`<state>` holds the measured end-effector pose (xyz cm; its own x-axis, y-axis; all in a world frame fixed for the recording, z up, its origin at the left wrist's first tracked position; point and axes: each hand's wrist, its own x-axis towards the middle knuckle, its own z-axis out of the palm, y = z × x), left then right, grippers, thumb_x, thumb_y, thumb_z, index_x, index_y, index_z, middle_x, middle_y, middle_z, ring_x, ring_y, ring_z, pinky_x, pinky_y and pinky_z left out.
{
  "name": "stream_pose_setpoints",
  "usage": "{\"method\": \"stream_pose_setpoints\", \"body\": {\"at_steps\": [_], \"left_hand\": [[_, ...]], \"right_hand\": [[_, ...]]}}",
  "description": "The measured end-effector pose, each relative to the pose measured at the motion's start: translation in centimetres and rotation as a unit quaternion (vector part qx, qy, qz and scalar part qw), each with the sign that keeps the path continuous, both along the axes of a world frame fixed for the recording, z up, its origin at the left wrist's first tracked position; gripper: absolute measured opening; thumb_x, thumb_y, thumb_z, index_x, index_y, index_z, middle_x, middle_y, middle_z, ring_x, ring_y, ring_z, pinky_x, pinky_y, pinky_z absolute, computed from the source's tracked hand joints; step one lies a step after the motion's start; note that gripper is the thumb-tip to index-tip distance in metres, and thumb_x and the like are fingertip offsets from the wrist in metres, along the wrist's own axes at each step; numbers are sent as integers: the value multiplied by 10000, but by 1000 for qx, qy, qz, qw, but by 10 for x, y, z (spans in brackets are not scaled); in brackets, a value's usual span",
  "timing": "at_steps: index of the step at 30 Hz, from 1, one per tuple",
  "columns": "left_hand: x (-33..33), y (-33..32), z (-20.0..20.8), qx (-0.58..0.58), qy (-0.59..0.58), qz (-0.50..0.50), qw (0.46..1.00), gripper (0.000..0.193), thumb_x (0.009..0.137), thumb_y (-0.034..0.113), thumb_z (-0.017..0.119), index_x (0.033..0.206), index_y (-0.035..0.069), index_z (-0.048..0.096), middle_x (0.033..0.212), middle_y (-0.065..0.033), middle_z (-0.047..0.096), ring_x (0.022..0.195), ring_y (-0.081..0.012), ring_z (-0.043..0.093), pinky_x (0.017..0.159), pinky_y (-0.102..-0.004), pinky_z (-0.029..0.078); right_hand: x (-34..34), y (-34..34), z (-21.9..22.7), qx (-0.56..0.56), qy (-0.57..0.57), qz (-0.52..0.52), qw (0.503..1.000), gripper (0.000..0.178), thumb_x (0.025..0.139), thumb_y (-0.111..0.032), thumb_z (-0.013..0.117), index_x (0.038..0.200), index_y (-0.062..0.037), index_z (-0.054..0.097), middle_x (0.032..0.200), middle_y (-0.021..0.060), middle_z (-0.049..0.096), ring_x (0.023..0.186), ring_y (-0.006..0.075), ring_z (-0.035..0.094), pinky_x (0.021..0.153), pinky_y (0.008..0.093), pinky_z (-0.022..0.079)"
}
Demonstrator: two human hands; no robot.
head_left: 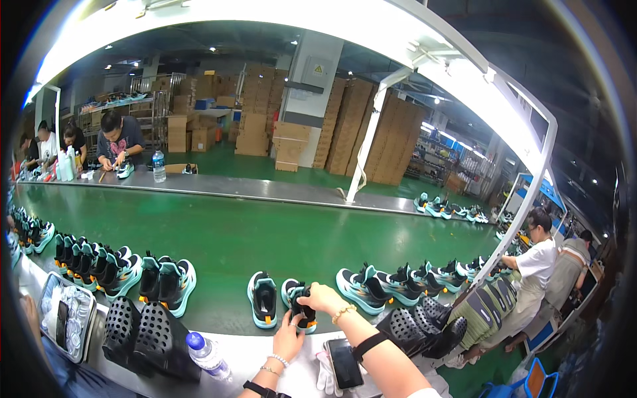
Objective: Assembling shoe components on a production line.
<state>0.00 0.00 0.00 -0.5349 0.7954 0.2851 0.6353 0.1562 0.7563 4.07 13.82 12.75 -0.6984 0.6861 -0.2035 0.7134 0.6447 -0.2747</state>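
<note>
The right hand (pixel 325 302) pinches the upper of a black-and-turquoise shoe (pixel 295 296), which stands on the green desk (pixel 229 229) straight ahead, near its close edge; the left hand (pixel 288 339) sets its fingers against the near side of that shoe, though I cannot tell whether they grip; a matching shoe (pixel 263 300) stands just left, apart; a phone (pixel 345 363) lies near the right forearm, beside a white glove (pixel 325 375); a blue-capped bottle (pixel 207 355) is to the left; more such shoes line the desk on both sides; far off, cardboard boxes (pixel 253 136) rise in stacks.
</note>
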Motion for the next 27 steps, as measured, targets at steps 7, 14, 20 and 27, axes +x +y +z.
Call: {"method": "stream_pose_setpoints", "body": {"at_steps": [7, 14, 20, 27], "left_hand": [[-14, -9, 0, 22, -12, 8, 1000, 466, 783, 136, 598, 1234, 189, 492, 1385, -175, 382, 1006, -380, 585, 841, -435, 497], [-14, -9, -5, 45, -31, 30, 998, 422, 783, 141, 601, 1197, 166, 520, 1359, -187, 412, 1005, -396, 579, 850, -450, 487], [-16, -4, -14, 57, -24, 19, 998, 419, 777, 114, 603, 1186, 100, 516, 1340, -211, 420, 1014, -417, 567, 864, -452, 478], [-18, -6, -9, 44, -47, 43, 997, 385, 749, 100, 612, 1126, 81, 539, 1292, -199, 457, 975, -419, 577, 849, -463, 475]], "right_hand": [[-35, -8, 33, 57, -120, 42, 990, 517, 658, -508, 729, 877, -40, 717, 884, 144, 695, 810, 286, 676, 746, 358, 521], [-34, -30, -15, 152, 17, -30, 988, 289, 684, -288, 756, 843, -52, 706, 855, 151, 689, 814, 280, 681, 716, 355, 544], [-37, -30, -78, 150, 94, -54, 983, 127, 750, -135, 621, 787, -28, 681, 809, 176, 672, 766, 321, 672, 685, 396, 542], [-69, -16, -87, 70, 70, -109, 989, 189, 765, -154, 606, 872, -19, 685, 909, 188, 677, 882, 324, 665, 773, 390, 534]]}}
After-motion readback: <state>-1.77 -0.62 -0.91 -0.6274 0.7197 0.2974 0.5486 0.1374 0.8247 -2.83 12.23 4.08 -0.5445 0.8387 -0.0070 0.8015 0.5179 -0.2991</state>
